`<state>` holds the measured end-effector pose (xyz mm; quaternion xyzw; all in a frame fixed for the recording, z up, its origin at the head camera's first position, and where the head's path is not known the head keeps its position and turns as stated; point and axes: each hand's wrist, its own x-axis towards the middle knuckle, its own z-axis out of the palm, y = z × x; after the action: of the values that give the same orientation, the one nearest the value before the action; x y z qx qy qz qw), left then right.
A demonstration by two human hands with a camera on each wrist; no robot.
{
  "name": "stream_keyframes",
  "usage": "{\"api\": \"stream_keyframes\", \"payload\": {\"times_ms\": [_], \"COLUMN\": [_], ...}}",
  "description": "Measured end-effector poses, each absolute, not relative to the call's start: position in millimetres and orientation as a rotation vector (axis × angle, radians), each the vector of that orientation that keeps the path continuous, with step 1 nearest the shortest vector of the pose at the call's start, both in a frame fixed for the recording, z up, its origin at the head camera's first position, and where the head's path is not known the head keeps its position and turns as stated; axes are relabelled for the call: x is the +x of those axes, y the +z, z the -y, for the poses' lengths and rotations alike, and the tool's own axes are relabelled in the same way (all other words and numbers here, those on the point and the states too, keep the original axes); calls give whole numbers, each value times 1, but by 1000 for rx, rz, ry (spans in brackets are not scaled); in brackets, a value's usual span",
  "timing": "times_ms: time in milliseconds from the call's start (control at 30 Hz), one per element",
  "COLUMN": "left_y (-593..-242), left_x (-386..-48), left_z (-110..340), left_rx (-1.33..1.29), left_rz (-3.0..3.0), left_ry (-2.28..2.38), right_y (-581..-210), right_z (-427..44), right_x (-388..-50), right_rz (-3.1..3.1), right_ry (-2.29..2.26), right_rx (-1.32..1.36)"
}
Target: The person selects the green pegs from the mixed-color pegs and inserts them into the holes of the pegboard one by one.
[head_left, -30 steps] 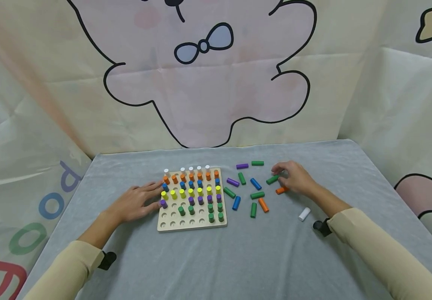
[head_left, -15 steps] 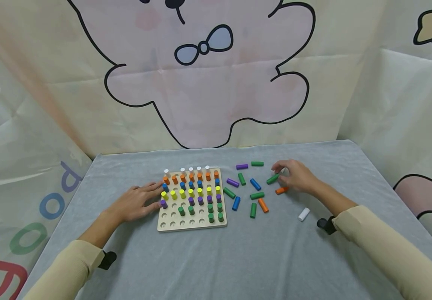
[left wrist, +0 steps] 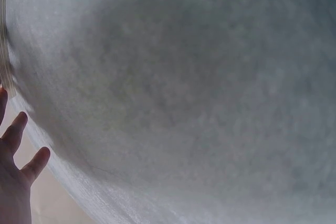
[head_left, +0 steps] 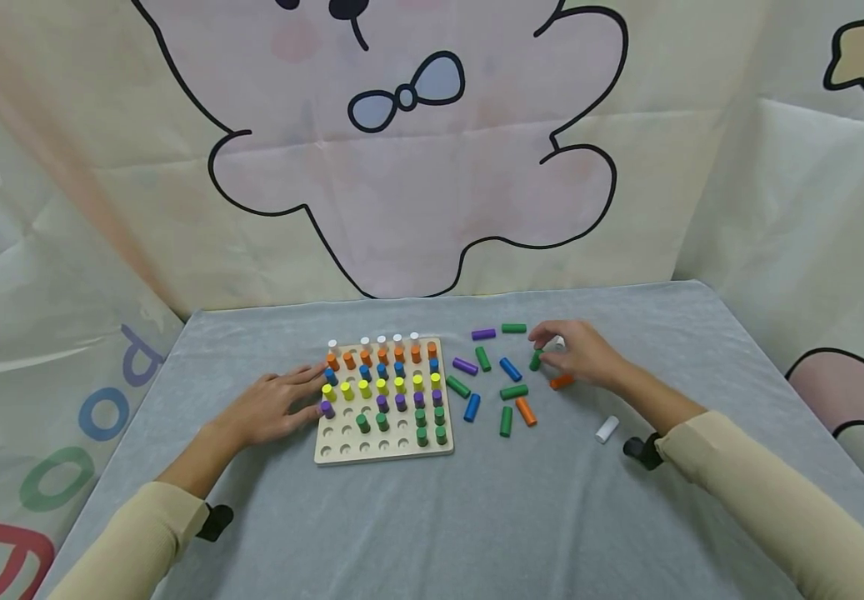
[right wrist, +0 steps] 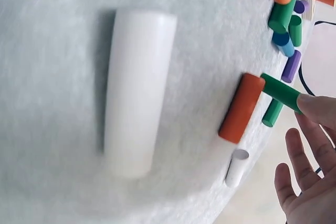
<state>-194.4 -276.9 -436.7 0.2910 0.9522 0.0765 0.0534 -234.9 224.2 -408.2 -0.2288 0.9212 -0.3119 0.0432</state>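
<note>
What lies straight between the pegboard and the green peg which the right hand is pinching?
From the pegboard, a purple peg, another green peg, then a blue peg; the head view shows this.

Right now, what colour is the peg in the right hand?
Plain green. The right wrist view shows the peg best.

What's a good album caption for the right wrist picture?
Right hand pinching a green peg near an orange peg, with a white peg lying in the foreground.
</note>
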Motion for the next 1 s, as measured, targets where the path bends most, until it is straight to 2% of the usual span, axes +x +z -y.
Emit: {"api": "stream_keyframes", "payload": {"times_ms": [500,1000], "left_y": [-437,-436], "left_x": [-195,-195], "left_z": [277,277], "left_rx": [894,890], "left_rz": [-2894,-2894], "left_ry": [234,228], "right_y": [-405,-386], "right_z": [-212,-156], "right_x": [-227,-206], "right_rz": [-2835,-2822], "right_ry": [-980,-1101], "right_rx": [-773,-962]}}
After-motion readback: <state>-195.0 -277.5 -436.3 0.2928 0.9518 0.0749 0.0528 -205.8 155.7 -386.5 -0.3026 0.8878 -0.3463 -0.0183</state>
